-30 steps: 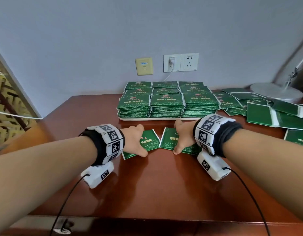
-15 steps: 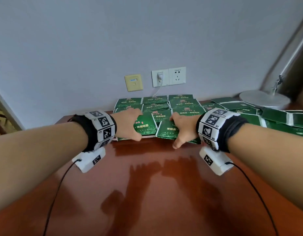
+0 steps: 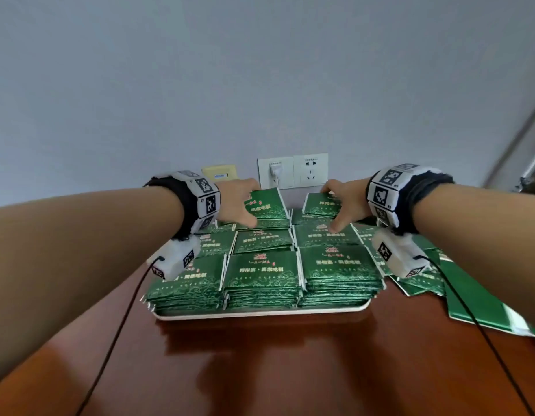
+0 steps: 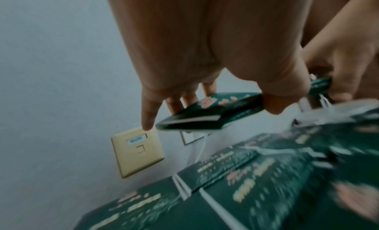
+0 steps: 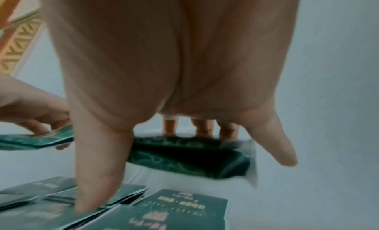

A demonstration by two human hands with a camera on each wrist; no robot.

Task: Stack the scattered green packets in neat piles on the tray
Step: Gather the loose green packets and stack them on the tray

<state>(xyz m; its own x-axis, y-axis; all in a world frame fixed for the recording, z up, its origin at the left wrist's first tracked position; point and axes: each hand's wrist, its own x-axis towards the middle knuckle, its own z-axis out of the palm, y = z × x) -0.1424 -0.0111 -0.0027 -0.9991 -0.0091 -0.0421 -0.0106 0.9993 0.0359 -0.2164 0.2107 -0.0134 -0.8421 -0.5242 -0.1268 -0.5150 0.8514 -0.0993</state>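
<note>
A white tray [image 3: 260, 313] on the brown table carries several neat piles of green packets [image 3: 261, 271]. My left hand [image 3: 239, 205] holds one green packet [image 3: 266, 205] in the air above the back middle pile, thumb on its near edge and fingers at its far edge. The left wrist view shows this packet [image 4: 197, 120] pinched clear of the piles. My right hand [image 3: 347, 205] holds a second green packet [image 3: 321, 205] over the back right pile. In the right wrist view that packet [image 5: 184, 155] hangs under the fingers, with the thumb pointing down towards a lower pile.
More loose green packets [image 3: 485, 295] lie scattered on the table right of the tray. Wall sockets [image 3: 293, 172] and a beige wall plate [image 4: 137, 152] sit just behind the tray. A lamp pole [image 3: 530, 163] rises at the far right. Cables trail from both wrists.
Both hands picked a packet up from the table in front of the tray and carried it forward over the back piles. The view has moved closer to the tray.
</note>
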